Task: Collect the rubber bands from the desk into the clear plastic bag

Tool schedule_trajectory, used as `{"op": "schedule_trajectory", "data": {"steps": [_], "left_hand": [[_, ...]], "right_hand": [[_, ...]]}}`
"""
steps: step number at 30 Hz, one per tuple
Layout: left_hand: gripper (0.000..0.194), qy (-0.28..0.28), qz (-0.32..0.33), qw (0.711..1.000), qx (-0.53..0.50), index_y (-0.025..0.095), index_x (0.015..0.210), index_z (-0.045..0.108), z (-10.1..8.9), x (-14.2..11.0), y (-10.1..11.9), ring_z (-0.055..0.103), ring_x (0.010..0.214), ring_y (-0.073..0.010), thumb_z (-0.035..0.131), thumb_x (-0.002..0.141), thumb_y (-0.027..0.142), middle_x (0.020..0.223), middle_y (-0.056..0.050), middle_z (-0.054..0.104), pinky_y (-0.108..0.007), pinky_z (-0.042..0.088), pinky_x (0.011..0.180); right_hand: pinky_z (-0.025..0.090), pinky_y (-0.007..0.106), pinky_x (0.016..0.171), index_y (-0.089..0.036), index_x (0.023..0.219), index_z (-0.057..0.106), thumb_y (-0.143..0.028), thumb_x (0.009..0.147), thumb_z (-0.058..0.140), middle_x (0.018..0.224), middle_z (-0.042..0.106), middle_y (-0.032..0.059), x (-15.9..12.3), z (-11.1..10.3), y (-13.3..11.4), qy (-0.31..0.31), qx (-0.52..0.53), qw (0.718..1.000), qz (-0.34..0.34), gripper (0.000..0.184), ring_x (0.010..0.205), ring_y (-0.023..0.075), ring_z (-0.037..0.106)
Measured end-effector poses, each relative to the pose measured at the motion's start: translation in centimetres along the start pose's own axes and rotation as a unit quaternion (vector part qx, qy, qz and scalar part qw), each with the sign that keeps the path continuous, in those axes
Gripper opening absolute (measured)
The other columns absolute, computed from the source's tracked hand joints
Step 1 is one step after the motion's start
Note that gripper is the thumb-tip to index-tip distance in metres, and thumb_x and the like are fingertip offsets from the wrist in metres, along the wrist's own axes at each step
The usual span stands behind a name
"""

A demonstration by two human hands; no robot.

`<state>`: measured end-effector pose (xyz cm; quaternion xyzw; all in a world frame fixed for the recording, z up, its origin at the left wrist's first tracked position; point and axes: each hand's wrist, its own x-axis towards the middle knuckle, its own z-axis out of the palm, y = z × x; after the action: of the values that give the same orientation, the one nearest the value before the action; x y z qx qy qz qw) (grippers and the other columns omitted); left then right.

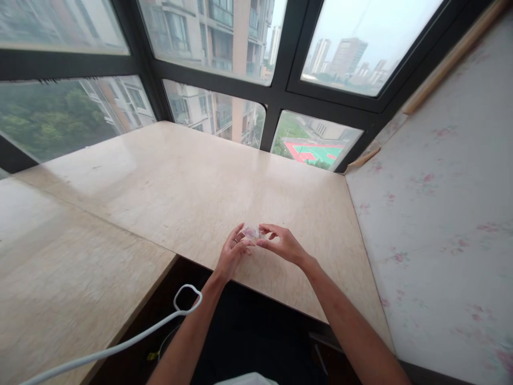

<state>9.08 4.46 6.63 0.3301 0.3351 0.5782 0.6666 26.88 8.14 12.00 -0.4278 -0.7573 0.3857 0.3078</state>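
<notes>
Between my two hands is a small, clear, crinkled plastic packet (pixel 251 232) with a pinkish tint; its contents are too small to make out. My left hand (pixel 233 247), with a ring on one finger, grips the packet's left side between thumb and fingers. From the right, my right hand (pixel 284 243) pinches its other side, thumb below and fingers above. Both hands are just over the front part of the beige stone-patterned counter (pixel 224 182). Parts of the packet are hidden behind the fingertips.
A white bent tube with a loop at its end (pixel 148 323) reaches in from the lower left. The counter turns a corner to a left section (pixel 60 278). Dark window frames (pixel 276 96) border the back, and a flower-patterned wall (pixel 441 214) rises on the right.
</notes>
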Motion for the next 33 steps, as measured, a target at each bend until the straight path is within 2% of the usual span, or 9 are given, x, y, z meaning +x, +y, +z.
{"op": "schedule_trajectory", "data": {"steps": [5,9,13,16,18,21,24,27,33], "left_hand": [[0.065,0.004,0.026,1.000,-0.002,0.020,0.137,0.038,-0.1,0.5,-0.3,0.061,0.089,-0.0186,0.066,0.080,0.031,0.107,-0.009,0.063,-0.028,0.049,0.070],[0.063,0.017,0.052,0.998,0.020,0.019,0.135,0.040,0.1,0.8,-0.7,0.062,0.094,-0.0216,0.067,0.079,0.032,0.113,-0.011,0.063,-0.030,0.050,0.073],[0.057,0.029,0.079,0.996,0.012,0.018,0.132,0.044,0.4,0.8,-0.8,0.061,0.103,-0.0232,0.066,0.081,0.031,0.116,-0.011,0.063,-0.035,0.048,0.086],[0.058,0.037,0.087,0.996,0.007,0.019,0.132,0.045,0.6,0.8,-0.8,0.059,0.109,-0.0249,0.067,0.080,0.031,0.119,-0.011,0.063,-0.039,0.044,0.095],[0.060,0.043,0.085,0.995,0.004,0.019,0.133,0.045,0.6,0.8,-0.8,0.058,0.111,-0.0262,0.068,0.079,0.032,0.119,-0.011,0.063,-0.041,0.043,0.097],[0.062,0.044,0.077,0.996,-0.011,0.018,0.135,0.045,0.4,0.8,-0.8,0.057,0.113,-0.0271,0.068,0.079,0.031,0.119,-0.011,0.064,-0.042,0.041,0.099],[0.066,0.037,0.066,0.997,-0.027,0.018,0.137,0.044,0.2,0.6,-0.8,0.056,0.115,-0.0276,0.070,0.078,0.030,0.120,-0.012,0.063,-0.042,0.040,0.100],[0.070,0.029,0.050,0.998,-0.032,0.017,0.139,0.042,0.0,0.5,-0.7,0.054,0.118,-0.0279,0.071,0.077,0.031,0.123,-0.012,0.062,-0.041,0.040,0.101],[0.074,0.020,0.037,0.998,-0.045,0.017,0.142,0.038,-0.5,0.5,-0.7,0.051,0.122,-0.0280,0.071,0.077,0.031,0.126,-0.012,0.060,-0.042,0.037,0.104]], "right_hand": [[0.052,0.036,0.079,-0.020,0.122,0.060,-0.045,0.077,0.069,0.117,0.065,0.0100,0.9,-0.4,-0.5,-0.028,-0.027,0.999,-0.015,0.053,0.101,0.0224,0.062],[0.052,0.038,0.085,-0.020,0.129,0.056,-0.046,0.076,0.069,0.122,0.063,0.0106,1.4,-0.8,-0.8,-0.055,-0.050,0.997,-0.030,0.060,0.106,0.0238,0.061],[0.050,0.039,0.092,-0.019,0.130,0.054,-0.049,0.076,0.068,0.128,0.059,0.0110,1.9,-1.1,-1.4,-0.081,-0.061,0.994,-0.043,0.064,0.112,0.0251,0.058],[0.051,0.038,0.090,-0.018,0.130,0.055,-0.050,0.077,0.067,0.128,0.059,0.0114,2.3,-1.0,-2.0,-0.096,-0.053,0.993,-0.034,0.063,0.109,0.0254,0.060],[0.052,0.035,0.085,-0.018,0.124,0.060,-0.049,0.079,0.065,0.121,0.063,0.0094,2.6,-1.0,-2.5,-0.104,-0.041,0.993,-0.029,0.055,0.103,0.0238,0.062],[0.052,0.030,0.079,-0.019,0.101,0.068,-0.045,0.085,0.058,0.096,0.069,0.0027,2.9,-1.2,-3.6,-0.143,-0.029,0.989,-0.035,0.032,0.088,0.0182,0.063],[0.049,0.027,0.075,-0.019,0.083,0.066,-0.040,0.087,0.054,0.076,0.063,-0.0017,3.3,-1.6,-4.5,-0.182,-0.039,0.982,-0.038,0.025,0.075,0.0133,0.058],[0.047,0.025,0.069,-0.018,0.077,0.064,-0.039,0.085,0.055,0.072,0.059,-0.0025,3.8,-1.7,-4.9,-0.196,-0.048,0.979,-0.035,0.023,0.070,0.0118,0.053],[0.043,0.023,0.066,-0.018,0.081,0.065,-0.036,0.082,0.059,0.075,0.059,-0.0025,4.7,-1.8,-4.8,-0.235,-0.036,0.971,-0.033,0.019,0.070,0.0114,0.052]]}}
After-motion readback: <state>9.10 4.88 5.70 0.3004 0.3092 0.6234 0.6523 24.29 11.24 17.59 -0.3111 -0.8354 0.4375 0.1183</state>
